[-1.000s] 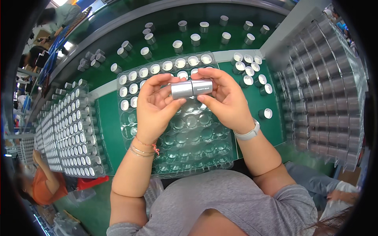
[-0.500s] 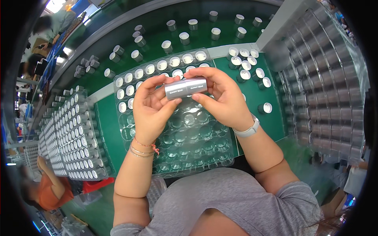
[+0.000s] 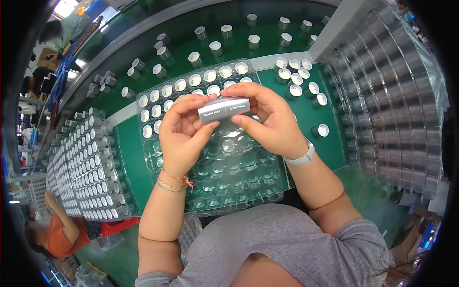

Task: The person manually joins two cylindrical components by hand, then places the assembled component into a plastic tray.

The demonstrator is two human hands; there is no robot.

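Note:
Two silver-grey cylindrical jars lie end to end above the tray: a left jar (image 3: 211, 113) and a right jar (image 3: 237, 108), both with pale printing. My left hand (image 3: 180, 129) grips the left one between thumb and fingers. Around the right one, my right hand (image 3: 270, 117) closes with its thumb below and fingers above. I cannot tell whether the jars are joined. Beneath my hands is a clear plastic tray (image 3: 234, 167); its far rows hold upright jars with white round tops, such as one tray jar (image 3: 180, 85). Its near pockets hold no jars.
Loose jars (image 3: 313, 88) stand on the green table at the right. Beyond the tray, a green conveyor (image 3: 181, 40) carries scattered jars. Filled trays are stacked at the left (image 3: 91, 167) and in a tall right-hand stack (image 3: 392, 105). A co-worker in orange (image 3: 64, 234) is at lower left.
The jars on the conveyor have shifted to the left. Both hands, still holding the two jars, have moved very slightly left.

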